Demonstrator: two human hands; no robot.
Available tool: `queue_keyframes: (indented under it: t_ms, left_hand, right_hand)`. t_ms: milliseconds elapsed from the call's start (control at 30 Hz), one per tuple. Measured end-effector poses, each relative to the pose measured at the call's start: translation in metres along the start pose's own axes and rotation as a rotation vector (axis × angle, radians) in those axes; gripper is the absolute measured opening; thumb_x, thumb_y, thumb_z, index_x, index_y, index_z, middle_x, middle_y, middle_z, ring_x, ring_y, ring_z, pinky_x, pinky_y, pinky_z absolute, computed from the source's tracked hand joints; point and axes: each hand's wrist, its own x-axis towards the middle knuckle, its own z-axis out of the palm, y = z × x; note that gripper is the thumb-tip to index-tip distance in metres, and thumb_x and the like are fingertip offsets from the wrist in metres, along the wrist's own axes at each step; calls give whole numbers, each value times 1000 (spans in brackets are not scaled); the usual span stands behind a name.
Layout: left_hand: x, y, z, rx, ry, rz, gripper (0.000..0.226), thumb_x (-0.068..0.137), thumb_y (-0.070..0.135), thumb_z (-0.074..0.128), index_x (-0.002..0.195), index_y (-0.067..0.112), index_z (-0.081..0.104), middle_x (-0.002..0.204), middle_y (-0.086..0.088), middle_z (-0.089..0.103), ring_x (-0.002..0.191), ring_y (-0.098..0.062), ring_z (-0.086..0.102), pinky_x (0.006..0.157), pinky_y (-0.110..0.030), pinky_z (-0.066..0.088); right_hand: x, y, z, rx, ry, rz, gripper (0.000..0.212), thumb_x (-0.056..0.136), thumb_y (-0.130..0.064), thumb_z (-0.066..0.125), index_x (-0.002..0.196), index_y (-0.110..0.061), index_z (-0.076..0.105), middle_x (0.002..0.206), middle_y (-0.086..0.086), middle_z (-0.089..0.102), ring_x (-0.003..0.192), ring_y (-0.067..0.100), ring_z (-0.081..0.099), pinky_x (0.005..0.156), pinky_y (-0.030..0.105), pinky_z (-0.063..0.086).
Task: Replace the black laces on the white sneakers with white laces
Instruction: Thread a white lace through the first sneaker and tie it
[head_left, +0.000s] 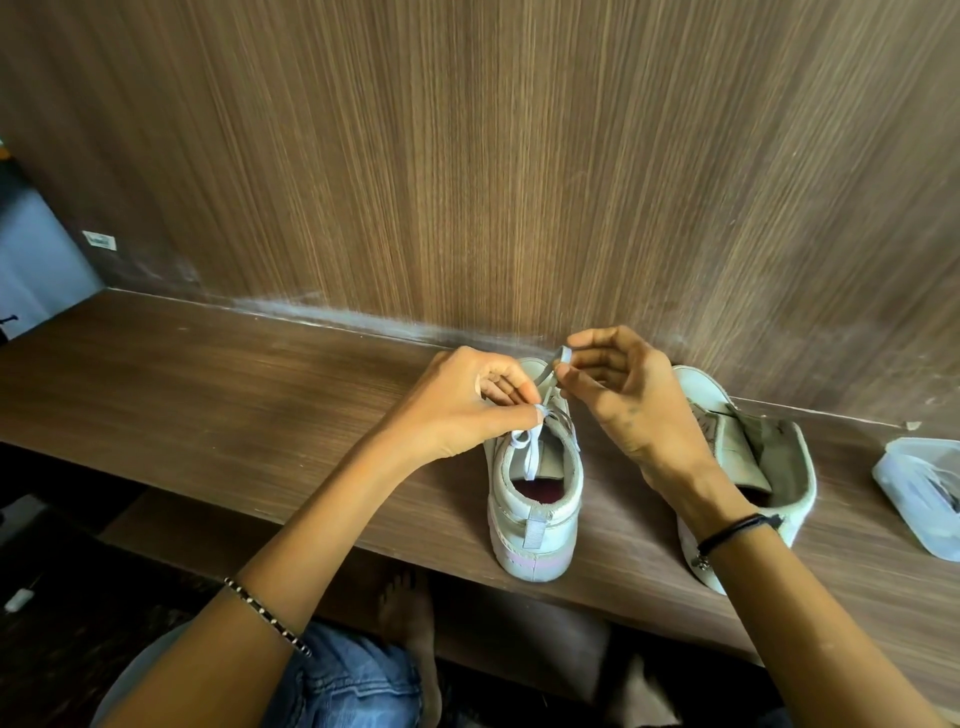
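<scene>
Lacing: I read a white lace (532, 453) running through the upper eyelets of the sneaker (535, 519); one end hangs down into the shoe's opening.
Shoe position: the sneaker stands upright on the wooden shelf (208, 389), heel toward me, toe toward the wall panel (519, 156).
Grip, left: the left hand (457, 410) has its fingers curled, with thumb and forefinger pinched tight on the white lace at the top of the tongue.
Grip, right: the right hand (623, 400) pinches a raised strand of the same lace between thumb and forefinger, above the toe end. I see its other fingers loosely curled.
Other shoe: the second sneaker (779, 467) sits just right of the first, heel toward me, opening spread wide, partly hidden by the right wrist.
Shelf, right edge: a clear plastic tub (919, 493) lies well apart from both shoes. I cannot tell its contents.
Wrists: a beaded band (267, 618) on the left, a black cord (732, 530) on the right.
Below shelf: blue jeans (353, 680) and a bare foot (405, 613).
</scene>
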Motion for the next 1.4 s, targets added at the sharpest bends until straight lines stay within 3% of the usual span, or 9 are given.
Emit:
queue_keyframes:
  t_ms: [100, 400, 567, 767, 900, 1200, 1400]
  left_hand:
    - [0, 0, 0, -7, 4, -4, 10, 77, 15, 85, 84, 17, 78, 80, 2, 77, 81, -12, 74, 73, -25, 59]
    - [-1, 1, -1, -17, -4, -8, 10, 78, 13, 83, 86, 16, 78, 81, 3, 77, 82, -12, 74, 77, -29, 60]
    - [-1, 1, -1, -28, -11, -22, 10, 79, 14, 83, 87, 18, 78, 83, 3, 77, 84, -11, 74, 84, -35, 61]
    - [-1, 0, 0, -31, -13, -21, 10, 79, 14, 83, 88, 18, 78, 85, 2, 78, 85, -12, 74, 85, -38, 61]
    - [-1, 0, 0, -30, -15, -8, 10, 80, 14, 83, 88, 17, 78, 84, 4, 78, 83, -10, 74, 84, -35, 61]
    - [-2, 0, -1, -36, -10, -2, 10, 79, 12, 83, 87, 15, 78, 85, 5, 78, 85, -9, 74, 80, -28, 60]
    - [-1, 0, 0, -36, 2, -6, 9, 79, 11, 84, 87, 13, 79, 84, 2, 78, 83, -10, 74, 79, -27, 59]
  right_hand:
    - [1, 1, 0, 9, 2, -9, 25, 89, -11, 78, 110, -14, 66, 101, 6, 74, 95, 24, 72, 88, 29, 58]
    - [1, -1, 0, 53, -117, 80, 33, 83, -3, 81, 111, -11, 66, 100, 10, 75, 93, 17, 73, 77, 18, 54]
    - [1, -2, -4, 43, -212, 145, 27, 86, -3, 78, 111, -7, 67, 94, 8, 77, 84, 12, 73, 74, 16, 54]
    - [3, 1, -6, 72, -270, 184, 23, 89, -2, 74, 111, -7, 68, 96, 6, 78, 89, 13, 74, 75, 16, 54]
    - [3, -1, -6, 132, -310, 207, 24, 89, 1, 71, 112, -6, 68, 98, 8, 78, 86, 11, 70, 64, 15, 47]
    - [7, 2, -5, 201, -336, 204, 29, 88, 3, 69, 116, -2, 66, 110, 16, 74, 98, 23, 64, 67, 22, 45]
    - [7, 0, -5, 256, -352, 213, 39, 73, -8, 72, 112, -3, 68, 108, 16, 74, 99, 26, 64, 74, 26, 48]
